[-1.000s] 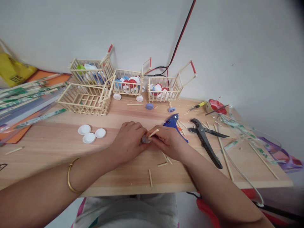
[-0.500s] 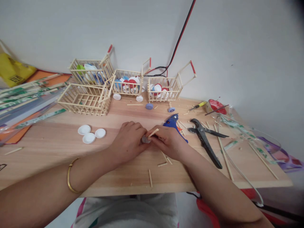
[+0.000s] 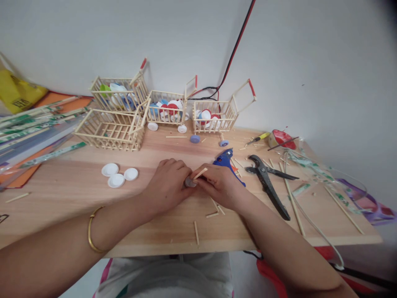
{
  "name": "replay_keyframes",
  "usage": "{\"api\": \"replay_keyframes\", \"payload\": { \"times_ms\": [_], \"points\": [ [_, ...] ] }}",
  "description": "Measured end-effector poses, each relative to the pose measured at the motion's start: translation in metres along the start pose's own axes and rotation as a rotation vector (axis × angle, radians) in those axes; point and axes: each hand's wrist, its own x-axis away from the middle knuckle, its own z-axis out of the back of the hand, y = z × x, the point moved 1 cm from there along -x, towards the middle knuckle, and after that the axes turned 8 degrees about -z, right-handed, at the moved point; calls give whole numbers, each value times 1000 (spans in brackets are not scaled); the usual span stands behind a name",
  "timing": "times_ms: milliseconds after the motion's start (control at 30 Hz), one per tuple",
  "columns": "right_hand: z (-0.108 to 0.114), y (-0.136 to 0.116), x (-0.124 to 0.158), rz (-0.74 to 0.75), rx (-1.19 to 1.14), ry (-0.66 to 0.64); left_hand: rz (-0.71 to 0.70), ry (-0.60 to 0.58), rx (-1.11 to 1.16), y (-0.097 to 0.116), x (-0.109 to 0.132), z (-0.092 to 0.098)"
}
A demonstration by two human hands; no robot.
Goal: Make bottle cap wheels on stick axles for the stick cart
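My left hand (image 3: 170, 183) is closed on a small round grey piece (image 3: 189, 182), mostly hidden by the fingers. A short thin wooden stick (image 3: 200, 173) is pinched in my right hand (image 3: 225, 187), its lower end against the grey piece. Both hands meet above the middle of the wooden table (image 3: 149, 227). Just behind my right hand lies a blue glue gun (image 3: 223, 157). Three white bottle caps (image 3: 116, 180) rest left of my left hand. Short cut sticks (image 3: 196, 232) lie near the front edge.
Behind stand small stick-built carts (image 3: 166, 108), some holding coloured caps, and a stick basket (image 3: 110, 130). Black-handled cutters (image 3: 269, 186) lie at right, near a yellow-handled tool (image 3: 262, 137) and a red-stained dish (image 3: 283, 139). Packaged sticks (image 3: 37, 120) are piled at left. A white cord (image 3: 319, 231) crosses the right side.
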Motion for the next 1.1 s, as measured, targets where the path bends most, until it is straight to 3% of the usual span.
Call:
{"api": "replay_keyframes", "payload": {
  "times_ms": [533,867,1100],
  "points": [
    [1,0,3,-61,68,-43,-1,2,6,-1,0,0],
    [9,-4,4,-26,45,82,47,24,40,-2,-1,4],
    [10,-5,4,-73,-20,163,7,85,26,-1,2,7]
  ]
}}
